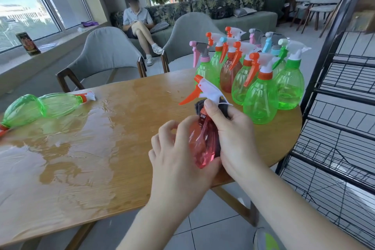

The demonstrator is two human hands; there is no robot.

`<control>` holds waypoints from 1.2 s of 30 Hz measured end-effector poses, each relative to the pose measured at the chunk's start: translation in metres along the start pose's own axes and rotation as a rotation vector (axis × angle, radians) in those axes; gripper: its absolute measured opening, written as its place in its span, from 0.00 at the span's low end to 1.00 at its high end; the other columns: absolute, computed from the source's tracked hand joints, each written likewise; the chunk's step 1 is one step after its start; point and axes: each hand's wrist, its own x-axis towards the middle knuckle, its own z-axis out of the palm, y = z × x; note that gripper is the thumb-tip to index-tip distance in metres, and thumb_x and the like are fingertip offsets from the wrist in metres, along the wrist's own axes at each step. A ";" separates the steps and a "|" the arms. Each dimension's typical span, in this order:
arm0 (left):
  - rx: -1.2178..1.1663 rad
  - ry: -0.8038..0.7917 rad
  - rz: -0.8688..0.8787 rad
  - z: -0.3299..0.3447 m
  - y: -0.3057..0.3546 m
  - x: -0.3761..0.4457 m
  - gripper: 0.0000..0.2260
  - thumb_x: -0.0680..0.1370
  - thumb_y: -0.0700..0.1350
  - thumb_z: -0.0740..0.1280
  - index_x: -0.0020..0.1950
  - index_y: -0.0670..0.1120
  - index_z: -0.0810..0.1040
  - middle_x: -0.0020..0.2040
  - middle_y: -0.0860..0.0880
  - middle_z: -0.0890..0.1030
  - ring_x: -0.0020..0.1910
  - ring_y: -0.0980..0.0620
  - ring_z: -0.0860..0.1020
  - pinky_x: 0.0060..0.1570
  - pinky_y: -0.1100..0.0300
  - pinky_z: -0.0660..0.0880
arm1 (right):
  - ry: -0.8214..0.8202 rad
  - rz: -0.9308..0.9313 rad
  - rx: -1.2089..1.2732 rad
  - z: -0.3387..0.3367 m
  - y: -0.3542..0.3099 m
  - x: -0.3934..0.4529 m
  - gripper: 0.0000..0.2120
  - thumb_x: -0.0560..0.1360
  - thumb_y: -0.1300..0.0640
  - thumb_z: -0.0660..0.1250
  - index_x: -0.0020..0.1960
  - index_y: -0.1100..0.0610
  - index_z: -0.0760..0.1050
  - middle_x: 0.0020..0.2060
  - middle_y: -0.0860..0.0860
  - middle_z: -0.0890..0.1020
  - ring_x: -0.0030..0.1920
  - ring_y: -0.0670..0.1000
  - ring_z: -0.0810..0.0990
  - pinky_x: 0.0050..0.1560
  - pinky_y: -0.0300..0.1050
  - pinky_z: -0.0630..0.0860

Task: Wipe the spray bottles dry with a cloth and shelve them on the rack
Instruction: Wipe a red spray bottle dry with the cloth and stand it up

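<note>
A red spray bottle (200, 144) with a white head and orange trigger is held above the wooden table (125, 111). My left hand (176, 156) grips its body from the left. My right hand (233, 134) wraps a dark grey cloth (199, 105) round the bottle's neck and right side, thumb up by the neck. Several upright green and red spray bottles (261, 97) stand clustered at the table's far right. Two green bottles (40, 107) lie on their sides at the left. The black wire rack (341, 128) stands at the right.
Water pools across the left and middle of the tabletop (71, 148). Two grey chairs (105, 55) stand behind the table. A person (140, 26) sits on a sofa farther back. The rack's shelves hold nothing in view.
</note>
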 end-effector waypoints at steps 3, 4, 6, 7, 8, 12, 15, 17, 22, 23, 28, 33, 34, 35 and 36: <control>-0.416 -0.335 -0.112 -0.023 -0.021 0.015 0.41 0.65 0.69 0.77 0.75 0.72 0.63 0.71 0.64 0.71 0.74 0.58 0.71 0.74 0.48 0.70 | -0.062 0.046 0.008 -0.002 -0.005 0.003 0.16 0.72 0.49 0.79 0.46 0.63 0.85 0.40 0.57 0.84 0.43 0.56 0.82 0.57 0.68 0.80; -0.563 -0.433 -0.146 -0.029 -0.026 0.019 0.41 0.66 0.65 0.80 0.76 0.69 0.65 0.71 0.63 0.76 0.72 0.58 0.75 0.73 0.47 0.72 | -0.074 0.054 0.008 -0.003 -0.005 0.004 0.15 0.73 0.50 0.79 0.45 0.63 0.85 0.40 0.58 0.84 0.43 0.56 0.82 0.58 0.69 0.79; -0.715 -0.514 -0.165 -0.032 -0.029 0.023 0.38 0.70 0.55 0.83 0.76 0.63 0.70 0.67 0.57 0.82 0.66 0.54 0.81 0.70 0.45 0.76 | -0.055 0.029 -0.047 -0.003 -0.004 0.004 0.13 0.73 0.49 0.79 0.43 0.59 0.86 0.39 0.58 0.84 0.42 0.57 0.81 0.56 0.74 0.79; -0.675 -0.480 -0.150 -0.030 -0.028 0.022 0.37 0.71 0.52 0.83 0.76 0.61 0.71 0.65 0.56 0.84 0.64 0.55 0.83 0.68 0.48 0.78 | -0.034 -0.003 -0.094 -0.003 -0.003 0.003 0.13 0.73 0.46 0.78 0.42 0.57 0.86 0.37 0.58 0.84 0.41 0.57 0.81 0.52 0.75 0.79; -0.586 -0.420 -0.127 -0.027 -0.026 0.020 0.37 0.71 0.51 0.84 0.76 0.61 0.71 0.63 0.58 0.84 0.62 0.58 0.83 0.66 0.53 0.79 | -0.010 -0.045 -0.150 -0.002 -0.003 0.002 0.15 0.72 0.43 0.77 0.42 0.55 0.86 0.37 0.59 0.85 0.40 0.57 0.81 0.48 0.74 0.79; -0.242 -0.141 -0.026 -0.012 -0.015 0.010 0.41 0.70 0.54 0.81 0.80 0.65 0.65 0.65 0.63 0.80 0.62 0.64 0.79 0.61 0.71 0.74 | 0.056 -0.190 -0.349 -0.001 -0.004 -0.003 0.18 0.72 0.35 0.71 0.41 0.50 0.85 0.32 0.55 0.84 0.36 0.56 0.82 0.43 0.67 0.81; -0.166 -0.079 -0.029 -0.003 -0.007 0.005 0.42 0.72 0.56 0.78 0.82 0.65 0.61 0.65 0.61 0.73 0.66 0.59 0.74 0.58 0.69 0.70 | 0.110 -0.277 -0.477 -0.002 -0.005 -0.008 0.21 0.79 0.40 0.72 0.36 0.56 0.80 0.27 0.50 0.81 0.30 0.54 0.78 0.36 0.57 0.79; -0.121 -0.039 -0.045 0.001 -0.008 0.005 0.42 0.72 0.58 0.78 0.82 0.66 0.60 0.65 0.57 0.73 0.67 0.53 0.75 0.60 0.59 0.75 | 0.108 -0.333 -0.515 -0.001 -0.005 -0.013 0.19 0.80 0.44 0.71 0.37 0.55 0.79 0.28 0.49 0.81 0.30 0.50 0.75 0.36 0.55 0.77; -0.203 -0.042 -0.080 0.001 -0.025 0.015 0.44 0.67 0.57 0.81 0.79 0.69 0.64 0.62 0.59 0.74 0.61 0.60 0.76 0.60 0.75 0.68 | -0.073 -0.162 -0.235 -0.004 -0.005 -0.015 0.17 0.86 0.47 0.61 0.48 0.54 0.84 0.41 0.53 0.87 0.45 0.57 0.86 0.52 0.59 0.83; -0.220 -0.055 -0.080 -0.001 -0.027 0.016 0.44 0.67 0.57 0.82 0.78 0.70 0.64 0.62 0.60 0.74 0.60 0.63 0.75 0.58 0.78 0.66 | -0.103 -0.100 -0.143 -0.006 -0.005 -0.013 0.16 0.86 0.48 0.62 0.48 0.53 0.85 0.44 0.54 0.87 0.48 0.56 0.86 0.57 0.61 0.82; -0.272 -0.091 -0.027 -0.004 -0.031 0.016 0.43 0.66 0.58 0.81 0.78 0.69 0.65 0.63 0.61 0.75 0.62 0.69 0.74 0.58 0.77 0.69 | -0.081 -0.121 -0.112 -0.015 -0.008 -0.011 0.11 0.80 0.60 0.71 0.57 0.46 0.85 0.53 0.45 0.88 0.58 0.44 0.85 0.66 0.50 0.78; -0.304 -0.089 0.001 -0.003 -0.029 0.015 0.43 0.66 0.57 0.79 0.79 0.64 0.68 0.62 0.61 0.75 0.61 0.71 0.75 0.56 0.79 0.68 | 0.050 -0.206 -0.158 -0.010 -0.008 -0.015 0.11 0.74 0.60 0.78 0.54 0.47 0.86 0.46 0.42 0.89 0.50 0.42 0.87 0.53 0.38 0.81; -0.302 -0.088 0.002 -0.003 -0.029 0.015 0.43 0.66 0.56 0.80 0.79 0.64 0.68 0.62 0.61 0.75 0.61 0.71 0.74 0.57 0.79 0.68 | 0.096 -0.268 -0.235 -0.009 -0.006 -0.016 0.10 0.74 0.59 0.78 0.53 0.47 0.86 0.45 0.43 0.89 0.49 0.42 0.87 0.53 0.39 0.81; -0.301 -0.090 0.001 -0.002 -0.030 0.015 0.43 0.66 0.56 0.80 0.79 0.65 0.67 0.62 0.61 0.75 0.61 0.70 0.74 0.57 0.79 0.68 | 0.132 -0.347 -0.321 -0.008 -0.003 -0.017 0.09 0.74 0.58 0.78 0.53 0.48 0.87 0.46 0.44 0.89 0.49 0.41 0.87 0.53 0.41 0.81; -0.302 -0.094 -0.002 -0.001 -0.031 0.015 0.43 0.66 0.55 0.81 0.79 0.65 0.67 0.63 0.62 0.75 0.62 0.70 0.74 0.57 0.79 0.68 | 0.156 -0.438 -0.405 -0.008 0.000 -0.017 0.08 0.74 0.58 0.78 0.54 0.51 0.88 0.46 0.44 0.88 0.48 0.41 0.86 0.53 0.40 0.81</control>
